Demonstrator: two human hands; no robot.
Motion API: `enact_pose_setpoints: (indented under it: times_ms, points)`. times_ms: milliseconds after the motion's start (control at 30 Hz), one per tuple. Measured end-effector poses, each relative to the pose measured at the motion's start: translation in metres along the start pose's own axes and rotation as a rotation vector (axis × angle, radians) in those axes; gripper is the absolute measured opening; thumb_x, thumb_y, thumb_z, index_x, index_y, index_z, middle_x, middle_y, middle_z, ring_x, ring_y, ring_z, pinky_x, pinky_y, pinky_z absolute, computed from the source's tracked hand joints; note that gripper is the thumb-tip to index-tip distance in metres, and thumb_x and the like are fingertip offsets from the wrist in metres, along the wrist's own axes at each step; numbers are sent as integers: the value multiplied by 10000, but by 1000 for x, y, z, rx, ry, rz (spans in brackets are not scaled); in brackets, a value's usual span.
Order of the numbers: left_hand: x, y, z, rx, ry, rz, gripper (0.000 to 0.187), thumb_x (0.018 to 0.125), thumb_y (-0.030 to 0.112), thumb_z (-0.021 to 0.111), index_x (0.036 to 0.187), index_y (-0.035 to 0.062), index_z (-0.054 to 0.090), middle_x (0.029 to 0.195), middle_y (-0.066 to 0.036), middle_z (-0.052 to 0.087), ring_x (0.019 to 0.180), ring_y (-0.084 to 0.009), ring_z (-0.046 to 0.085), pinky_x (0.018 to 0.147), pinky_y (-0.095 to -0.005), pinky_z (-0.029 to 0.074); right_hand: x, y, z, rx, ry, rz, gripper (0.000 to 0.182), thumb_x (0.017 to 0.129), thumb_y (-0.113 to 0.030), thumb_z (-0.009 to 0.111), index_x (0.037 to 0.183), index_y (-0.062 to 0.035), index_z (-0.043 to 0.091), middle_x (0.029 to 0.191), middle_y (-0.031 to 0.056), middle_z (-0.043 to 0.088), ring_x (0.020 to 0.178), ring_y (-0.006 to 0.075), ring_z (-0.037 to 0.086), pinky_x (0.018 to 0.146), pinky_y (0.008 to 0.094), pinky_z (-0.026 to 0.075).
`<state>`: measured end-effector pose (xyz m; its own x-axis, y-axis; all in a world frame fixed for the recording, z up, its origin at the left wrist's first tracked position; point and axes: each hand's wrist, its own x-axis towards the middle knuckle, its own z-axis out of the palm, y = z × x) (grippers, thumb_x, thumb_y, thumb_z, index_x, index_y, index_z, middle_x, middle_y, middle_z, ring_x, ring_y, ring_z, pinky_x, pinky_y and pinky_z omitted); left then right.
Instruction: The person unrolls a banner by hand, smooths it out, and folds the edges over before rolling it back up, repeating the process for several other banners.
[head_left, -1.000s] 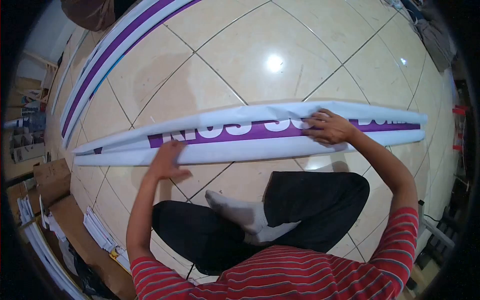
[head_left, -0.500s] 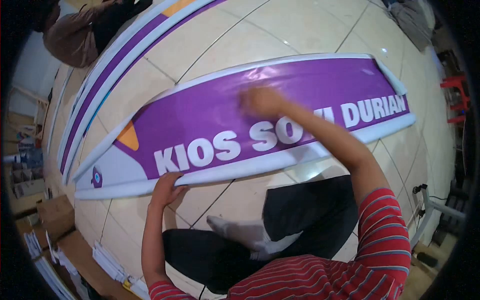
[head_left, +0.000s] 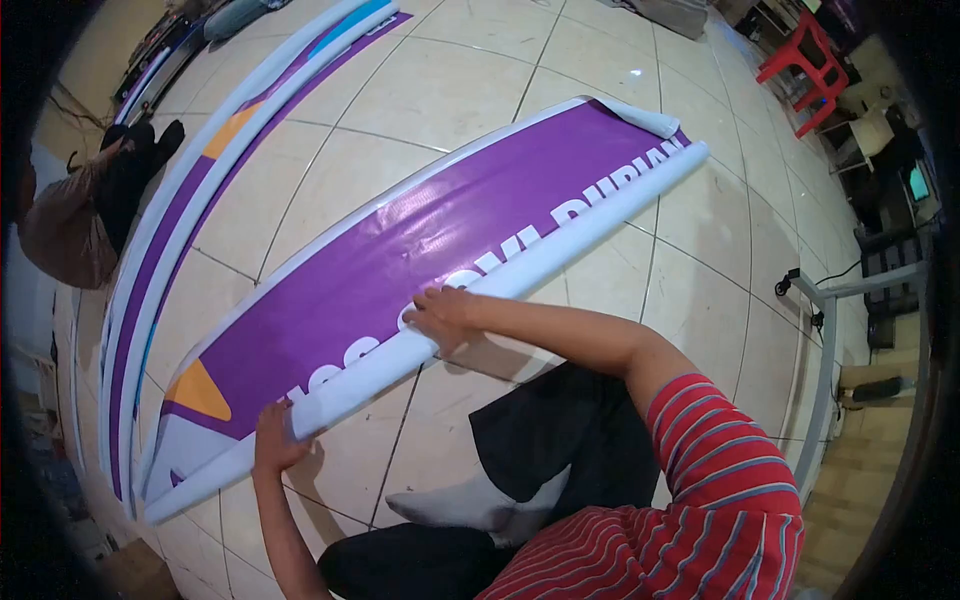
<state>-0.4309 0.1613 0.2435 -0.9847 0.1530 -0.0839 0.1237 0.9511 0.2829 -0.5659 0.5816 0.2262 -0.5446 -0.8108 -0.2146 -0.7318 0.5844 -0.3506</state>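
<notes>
A purple banner lies on the tiled floor, its near edge rolled into a white tube that covers the lower part of the white letters. On the left end of that roll rests my left hand, its fingers bent over the edge and pressed together. My right hand curls over the middle of the roll, with its fingertips on the purple side. At the far right the banner's corner folds over. An orange patch shows near its left end.
Another long banner strip curves along the floor at left. A seated person is beyond it. At the right stand a red chair and a grey metal frame with a caster.
The near edge is rolled further, hiding more of the letters. My right hand has come down from over the purple face onto the roll. The view has shifted right.
</notes>
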Motion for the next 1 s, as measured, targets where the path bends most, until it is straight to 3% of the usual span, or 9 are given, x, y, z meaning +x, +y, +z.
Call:
enact_pose_setpoints:
  times_ms: [100,167,233,333,533,600,700,867,1000]
  points:
    - [2,-14,5,190,-221,57,568,610,164,719,1142,16,590,1072,-195,610,1065,-388,569,938,-436,461,12,7,47,-129,42,-14,594,736,-238,705,1280,-122,497,1132,160,550,1063,389,564,872,475,491]
    - [13,-68,18,-206,-377,-106,577,643,153,709,1189,39,562,1119,-220,583,1088,-402,546,954,-467,441,49,34,41,-58,-54,-3,702,680,-309,747,1306,-128,489,1175,170,546,1070,399,565,871,473,493]
    - [25,-57,-1,-389,-434,-295,649,641,165,716,1248,37,526,1192,-239,550,1138,-401,519,974,-468,430,88,63,20,424,-479,-41,724,650,-347,766,1283,-116,500,1222,179,543,1081,381,570,863,477,492]
    - [30,-40,-4,178,-265,-87,699,617,141,729,1262,4,498,1185,-231,546,1129,-422,508,951,-505,428,66,28,2,140,-152,18,732,658,-335,748,1306,-120,481,1279,168,535,1162,361,542,889,490,476]
    - [47,11,58,59,-126,5,688,628,96,706,1272,5,481,1212,-234,520,1138,-421,492,966,-520,391,0,116,58,9,315,79,607,680,-190,784,1236,-120,550,1261,165,564,1226,359,507,1034,491,394]
    - [68,76,71,31,54,166,683,635,85,718,1273,14,486,1192,-211,529,1151,-386,487,982,-487,386,-64,135,-21,-93,56,333,626,690,-232,771,1255,-120,527,1213,161,575,1160,354,537,974,500,411]
    - [74,123,59,39,-140,106,652,631,101,714,1241,13,500,1126,-204,530,1103,-386,500,962,-501,394,-102,156,0,-248,104,437,621,703,-258,782,1240,-96,518,1185,160,576,1145,347,537,950,518,408]
    - [-24,9,67,175,-46,75,606,599,92,660,1184,9,529,1103,-218,544,1051,-414,506,919,-504,417,-93,64,46,-84,66,64,692,744,-226,759,1344,-89,444,1260,190,513,1165,330,513,963,478,419]
    - [-52,-59,46,64,-348,34,673,560,214,715,1181,2,564,1195,-256,579,1116,-431,538,972,-480,434,-64,52,28,218,-107,-119,607,732,-150,738,1295,-62,528,1255,193,553,1151,347,536,939,458,452]
